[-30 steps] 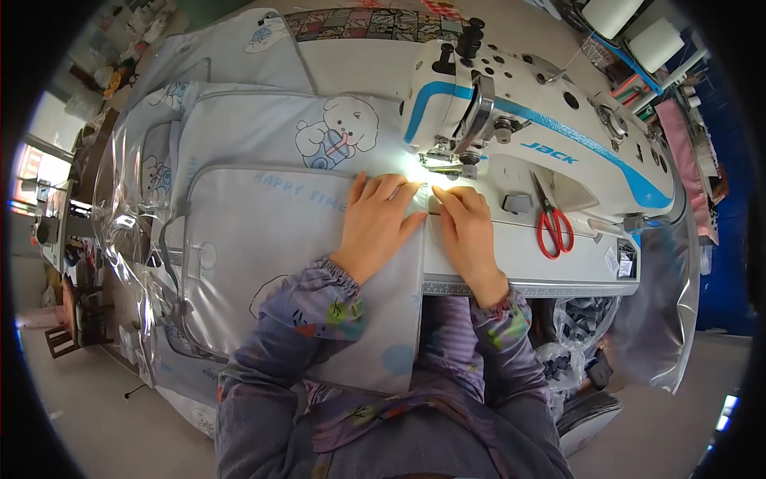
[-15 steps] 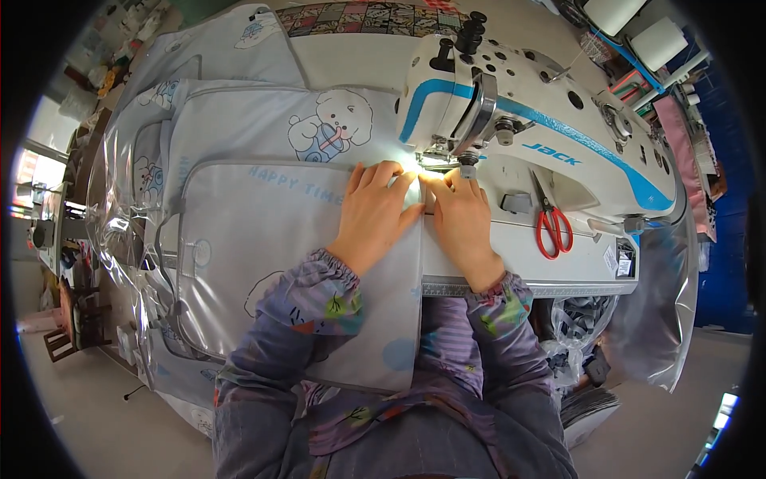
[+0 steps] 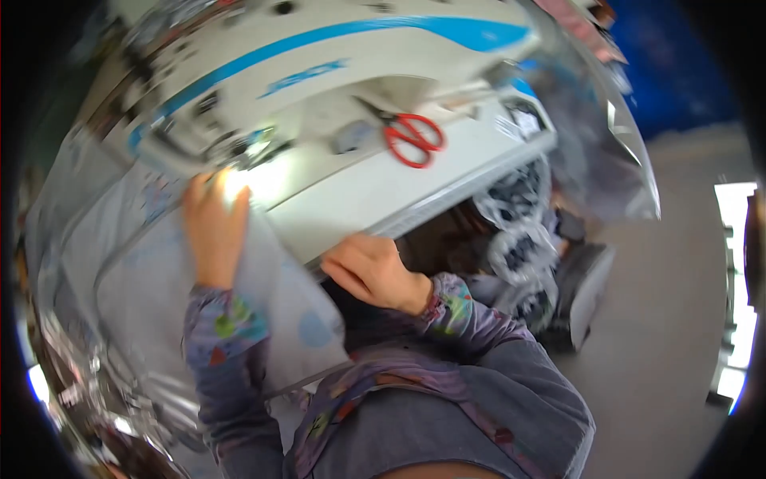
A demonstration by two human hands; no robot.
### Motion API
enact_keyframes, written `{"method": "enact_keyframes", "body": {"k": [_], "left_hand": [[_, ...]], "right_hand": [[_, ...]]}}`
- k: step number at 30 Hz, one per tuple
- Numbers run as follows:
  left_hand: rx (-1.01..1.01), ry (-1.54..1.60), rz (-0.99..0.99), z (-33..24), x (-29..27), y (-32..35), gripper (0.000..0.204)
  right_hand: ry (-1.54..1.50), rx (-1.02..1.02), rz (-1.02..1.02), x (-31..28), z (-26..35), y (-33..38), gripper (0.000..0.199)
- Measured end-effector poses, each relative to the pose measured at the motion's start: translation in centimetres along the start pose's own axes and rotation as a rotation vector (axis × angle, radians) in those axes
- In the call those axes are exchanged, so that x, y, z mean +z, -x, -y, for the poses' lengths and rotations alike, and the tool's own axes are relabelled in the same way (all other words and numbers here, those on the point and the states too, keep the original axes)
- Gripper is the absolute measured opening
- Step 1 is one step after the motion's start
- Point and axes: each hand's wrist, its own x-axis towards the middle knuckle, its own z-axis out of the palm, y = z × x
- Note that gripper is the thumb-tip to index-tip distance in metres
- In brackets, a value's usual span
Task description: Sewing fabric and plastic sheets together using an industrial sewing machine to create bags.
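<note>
My left hand (image 3: pixel 215 231) lies on a grey printed sheet (image 3: pixel 275 275) with edge binding, its fingers stretched toward the lit needle area of the sewing machine (image 3: pixel 231 72). The fingertips are close to the presser foot, where glare hides detail. Lower and to the right, my right hand (image 3: pixel 373 271) is by the front edge of the machine table (image 3: pixel 367 188), off the sheet. Its fingers are curled in, and whatever they may hold is hidden. Red-handled scissors (image 3: pixel 413 140) rest on the table, next to a small grey block (image 3: pixel 351 137).
More grey printed sheets (image 3: pixel 88 203) are layered at the left. Below the table's right end are clear plastic bags (image 3: pixel 519 247) of dark pieces and a grey box (image 3: pixel 586 295). Clear plastic sheeting (image 3: pixel 598 160) hangs at the right end.
The view has swung right and is blurred. My right hand has left the needle area and come down to the table's front edge, curling up. My left hand stays on the sheet.
</note>
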Motion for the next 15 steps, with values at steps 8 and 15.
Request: {"method": "enact_keyframes", "body": {"k": [8, 15], "left_hand": [[-0.077, 0.111, -0.052, -0.1, -0.1, 0.4, 0.027], [-0.073, 0.125, 0.046, -0.5, -2.0, 0.3, 0.023]], "right_hand": [[-0.157, 1.106, -1.276, -16.1, -21.3, 19.9, 0.025], [-0.121, 0.924, -1.266, -22.0, -25.8, 18.2, 0.022]]}}
